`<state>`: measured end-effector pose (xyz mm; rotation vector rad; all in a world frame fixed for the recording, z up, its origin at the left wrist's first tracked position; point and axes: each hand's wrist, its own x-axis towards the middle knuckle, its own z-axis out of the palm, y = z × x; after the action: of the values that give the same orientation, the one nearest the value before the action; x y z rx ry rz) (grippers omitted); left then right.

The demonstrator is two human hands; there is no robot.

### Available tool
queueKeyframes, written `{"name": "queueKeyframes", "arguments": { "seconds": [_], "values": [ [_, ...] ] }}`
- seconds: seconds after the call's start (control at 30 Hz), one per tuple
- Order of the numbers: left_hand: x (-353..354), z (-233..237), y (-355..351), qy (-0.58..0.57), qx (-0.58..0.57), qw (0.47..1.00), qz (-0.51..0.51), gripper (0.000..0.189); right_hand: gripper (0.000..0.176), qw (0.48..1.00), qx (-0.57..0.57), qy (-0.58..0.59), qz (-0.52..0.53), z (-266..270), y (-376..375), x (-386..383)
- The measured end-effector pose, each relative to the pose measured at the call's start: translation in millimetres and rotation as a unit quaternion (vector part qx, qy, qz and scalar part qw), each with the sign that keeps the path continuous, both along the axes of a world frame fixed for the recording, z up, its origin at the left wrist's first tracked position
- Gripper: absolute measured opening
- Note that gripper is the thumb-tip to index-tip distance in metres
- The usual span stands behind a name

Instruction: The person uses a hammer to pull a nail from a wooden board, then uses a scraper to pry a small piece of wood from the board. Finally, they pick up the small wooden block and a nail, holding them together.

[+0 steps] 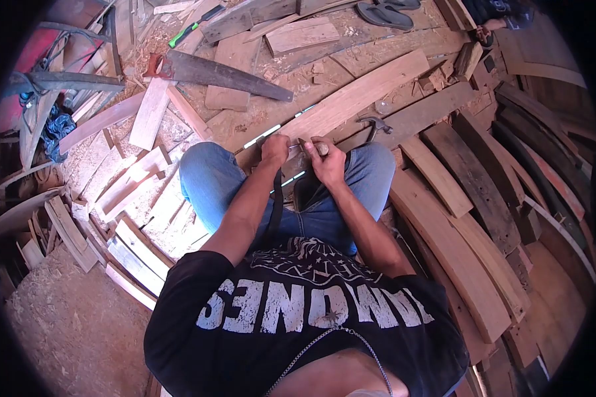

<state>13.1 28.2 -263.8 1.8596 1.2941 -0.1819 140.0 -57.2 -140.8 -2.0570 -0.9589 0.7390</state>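
My left hand (274, 149) is closed between my knees at the near end of a long pale plank (357, 92); what its fingers grip is too small to make out. Just right of it, my right hand (327, 161) wraps round a short wooden handle (322, 149). A narrow metal piece lies between the two hands, its shape unclear. A dark strap (276, 205) hangs below my left hand. Beyond my right knee a claw hammer (375, 126) rests on a board. Up and left of my hands lies a handsaw (225, 76) with a reddish handle.
Curved planks (444, 245) are stacked at the right, with darker ones behind. Wood offcuts (150, 112) and shavings cover the floor at the left. A green-handled tool (187, 32) and sandals (385, 14) lie at the top. Another person's hand (489, 28) shows at the top right.
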Motion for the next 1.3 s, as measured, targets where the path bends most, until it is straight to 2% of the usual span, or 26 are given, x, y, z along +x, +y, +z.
{"name": "queueKeyframes", "arguments": {
  "seconds": [0.8, 1.07, 1.17, 1.23, 1.3],
  "values": [
    [0.0, 1.5, -0.2, 0.022, -0.002, 1.0, -0.01, 0.016, 0.032, 0.999, 0.037, -0.018, 0.019, 1.6, -0.2, -3.8],
    [0.6, 7.3, -0.7, 0.032, -0.008, 0.999, -0.03, 0.015, 0.03, 1.0, 0.002, 0.014, 0.019, 10.0, 2.2, -6.7],
    [6.8, 13.4, 1.2, 0.002, -0.001, 1.0, 0.008, 0.016, 0.03, 1.0, 0.001, 0.004, 0.022, 9.2, 2.9, -7.4],
    [13.4, 21.5, 5.9, -0.013, -0.043, 0.996, 0.075, 0.017, 0.03, 1.0, -0.002, -0.004, 0.025, 7.2, 2.2, -7.8],
    [16.2, 22.8, 8.4, -0.058, -0.004, 0.993, 0.101, 0.016, 0.03, 1.0, -0.007, -0.013, 0.025, 6.0, 3.2, -7.7]
  ]
}}
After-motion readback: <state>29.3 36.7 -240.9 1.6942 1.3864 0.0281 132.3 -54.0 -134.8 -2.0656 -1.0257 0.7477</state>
